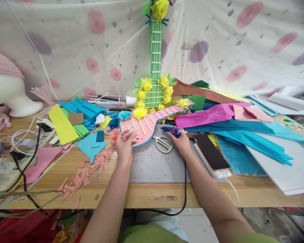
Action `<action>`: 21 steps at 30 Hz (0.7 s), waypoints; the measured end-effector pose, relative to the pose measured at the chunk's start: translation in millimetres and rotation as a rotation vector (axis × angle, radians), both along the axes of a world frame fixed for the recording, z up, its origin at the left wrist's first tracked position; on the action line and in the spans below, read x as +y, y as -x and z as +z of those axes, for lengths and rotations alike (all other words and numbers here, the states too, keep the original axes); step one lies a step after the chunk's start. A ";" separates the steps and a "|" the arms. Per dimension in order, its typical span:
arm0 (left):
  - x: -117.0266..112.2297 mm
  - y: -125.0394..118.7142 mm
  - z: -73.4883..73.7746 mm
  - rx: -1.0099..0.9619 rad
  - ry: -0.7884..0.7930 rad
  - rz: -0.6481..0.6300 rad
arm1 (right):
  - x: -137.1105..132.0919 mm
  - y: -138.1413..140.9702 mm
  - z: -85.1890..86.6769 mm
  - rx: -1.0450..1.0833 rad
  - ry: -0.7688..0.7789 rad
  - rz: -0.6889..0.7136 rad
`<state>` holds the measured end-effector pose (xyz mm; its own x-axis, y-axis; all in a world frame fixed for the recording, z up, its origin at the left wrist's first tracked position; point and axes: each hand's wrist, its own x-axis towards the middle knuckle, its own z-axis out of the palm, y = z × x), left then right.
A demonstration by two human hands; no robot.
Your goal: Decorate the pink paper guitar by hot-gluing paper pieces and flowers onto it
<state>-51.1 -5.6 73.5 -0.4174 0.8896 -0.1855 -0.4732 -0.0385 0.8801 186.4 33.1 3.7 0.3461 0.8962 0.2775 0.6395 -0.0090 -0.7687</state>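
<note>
A pink paper-covered toy guitar (149, 122) with yellow strips and white strings lies slanted on the table, its neck pointing right. Blue, yellow and coral paper flowers trim its body. My left hand (124, 145) is at the body's lower left edge, beside the coral flower (114, 135). Its thumb and fingers are pinched; what is between them is too small to make out. A blue hot glue gun (172, 130) is gripped in my right hand (181, 143), nozzle to the left. Scissors (163, 144) with pale handles lie between my hands.
Behind stands a green toy guitar (155, 67) with yellow flowers. Coral paper scraps (83, 175) litter the left; crepe paper (205, 114) and a phone (211, 152) lie right. A black cord (184, 189) hangs over the front edge. A grey cutting mat (152, 170) lies in front.
</note>
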 end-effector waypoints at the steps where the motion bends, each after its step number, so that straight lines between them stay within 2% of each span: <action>1: -0.3 1.8 -0.6 -0.009 -0.007 0.015 | -2.5 -0.9 2.9 0.025 -0.096 -0.035; 4: -1.3 7.4 -4.5 -0.014 -0.023 0.039 | -11.1 -5.1 21.7 0.064 -0.392 -0.169; 6: -1.8 11.0 -8.3 -0.014 -0.026 0.047 | -15.7 -6.1 41.0 0.029 -0.533 -0.189; 8: -2.1 13.9 -12.0 -0.024 -0.029 0.062 | -18.2 -1.0 61.5 -0.030 -0.631 -0.206; 10: -2.7 16.0 -14.7 -0.032 -0.035 0.076 | -19.4 14.0 78.6 -0.072 -0.668 -0.180; 12: -4.0 17.3 -16.0 -0.040 -0.041 0.084 | -20.7 39.4 88.7 -0.070 -0.644 -0.054; 14: -5.8 18.3 -15.7 -0.058 -0.044 0.093 | -22.9 71.7 90.1 -0.044 -0.589 0.162; 17: -8.2 21.1 -14.1 -0.103 -0.039 0.117 | -25.8 119.2 79.5 0.028 -0.407 0.481; 21: -9.7 27.2 -13.7 -0.087 0.026 0.187 | -21.8 158.5 59.9 0.352 -0.082 0.659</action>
